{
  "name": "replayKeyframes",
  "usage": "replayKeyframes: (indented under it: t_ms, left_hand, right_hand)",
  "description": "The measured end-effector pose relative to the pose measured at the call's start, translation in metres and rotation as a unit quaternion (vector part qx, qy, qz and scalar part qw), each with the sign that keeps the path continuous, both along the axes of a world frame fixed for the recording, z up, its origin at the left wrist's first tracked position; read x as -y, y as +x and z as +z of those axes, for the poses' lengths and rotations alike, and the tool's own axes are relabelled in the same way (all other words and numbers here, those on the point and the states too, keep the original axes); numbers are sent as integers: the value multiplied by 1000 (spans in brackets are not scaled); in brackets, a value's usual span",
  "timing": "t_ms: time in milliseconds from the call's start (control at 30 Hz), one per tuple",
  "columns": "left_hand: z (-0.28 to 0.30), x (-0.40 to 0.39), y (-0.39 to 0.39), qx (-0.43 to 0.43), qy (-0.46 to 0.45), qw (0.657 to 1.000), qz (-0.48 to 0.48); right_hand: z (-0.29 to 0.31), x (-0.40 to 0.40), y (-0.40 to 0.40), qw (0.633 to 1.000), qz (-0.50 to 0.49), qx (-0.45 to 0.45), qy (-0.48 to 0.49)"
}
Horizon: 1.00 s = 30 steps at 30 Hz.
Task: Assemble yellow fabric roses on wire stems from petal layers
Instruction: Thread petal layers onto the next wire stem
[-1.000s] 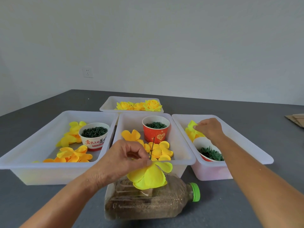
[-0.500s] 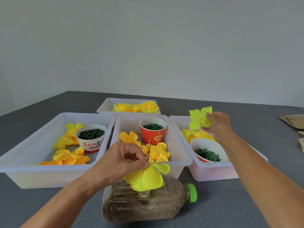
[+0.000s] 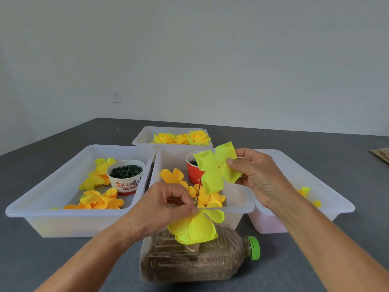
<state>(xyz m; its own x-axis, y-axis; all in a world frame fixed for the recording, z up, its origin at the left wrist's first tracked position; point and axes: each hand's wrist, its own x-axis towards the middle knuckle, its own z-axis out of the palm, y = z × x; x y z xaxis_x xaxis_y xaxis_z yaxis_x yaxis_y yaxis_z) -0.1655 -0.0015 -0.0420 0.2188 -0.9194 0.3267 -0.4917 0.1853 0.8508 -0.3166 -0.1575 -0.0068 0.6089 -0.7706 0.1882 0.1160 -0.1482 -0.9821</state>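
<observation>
The right hand [image 3: 260, 178] has come away from the right tray [image 3: 328, 186], where it was picking a second ago, and now holds a four-lobed yellow petal layer [image 3: 216, 168] up over the middle tray [image 3: 242, 205], pinched near its centre between thumb and fingers. The layer hangs just above the bare tip of the thin dark wire stem [image 3: 198, 191]. The left hand [image 3: 162, 207] has stayed put, fingers curled, pinching the stem right above the half-built rose [image 3: 194, 227], whose petals droop over a bottle [image 3: 197, 258] lying on the desk [image 3: 42, 253].

So the pick is done; threading the layer's centre hole onto the wire looks like the next step, and the hole is tiny against a thin tip.

The petals are limp, matte fabric with rounded, cupped lobes. The trays are milky, smooth plastic. A paper cup [image 3: 126, 177] holds small dark green pieces. Finished roses [image 3: 197, 137] sit in the far tray [image 3: 145, 135].
</observation>
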Motion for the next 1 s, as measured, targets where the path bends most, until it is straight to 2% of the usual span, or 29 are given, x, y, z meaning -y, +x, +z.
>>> replayKeyframes:
  t_ms: [167,467,633,733,900,1000]
  left_hand:
    - [-1,-1,2,5,1,1000,0]
    - [-2,-1,2,-5,-4,1000,-7]
    - [-2,-1,2,-8,-4,1000,-11]
    - [-3,-1,3,-11,-5,1000,-12]
    - [-4,0,3,-14,-4,1000,-12]
    - [-4,1,3,-14,-6,1000,-13]
  right_hand:
    - [0,-12,4,998,12,29,-46]
    - [-21,-11,11,998,11,29,47]
    - [-20,-5,12,987,43,73,136]
    - [-24,-3,13,994,43,44,90]
    - [-29,-6,13,996,-39,15,-80]
    - [-33,-4,15,990,-78,6,-115]
